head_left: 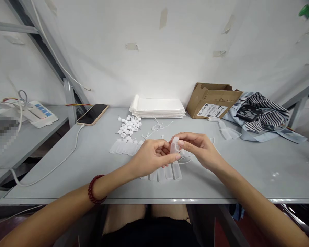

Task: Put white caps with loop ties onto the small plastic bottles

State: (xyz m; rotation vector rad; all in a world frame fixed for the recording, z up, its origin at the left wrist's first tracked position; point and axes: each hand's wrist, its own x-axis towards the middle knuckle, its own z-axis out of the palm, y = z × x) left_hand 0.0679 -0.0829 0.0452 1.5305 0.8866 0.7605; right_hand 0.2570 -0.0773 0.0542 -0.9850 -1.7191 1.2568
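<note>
Between my hands, above the grey table (98,185), stands a small translucent plastic bottle (173,148) with a white top and a thin white loop strap. My left hand (152,156) grips its body between thumb and fingers. At its top, my right hand (195,145) pinches the white cap (175,139) with thumb and fingers. A row of similar bottles (161,174) lies under and in front of my left hand, partly hidden by it. Another row of bottles (123,147) lies to its left. Behind them is a heap of white caps (128,126). Loose white straps (158,125) lie near the middle.
A phone (93,114) on a white cable lies at the left. White envelopes (158,108) are stacked by the wall. To their right are a cardboard box (212,101), a few bottles (228,131) and striped cloth (269,111). A side table (51,133) adjoins at the left.
</note>
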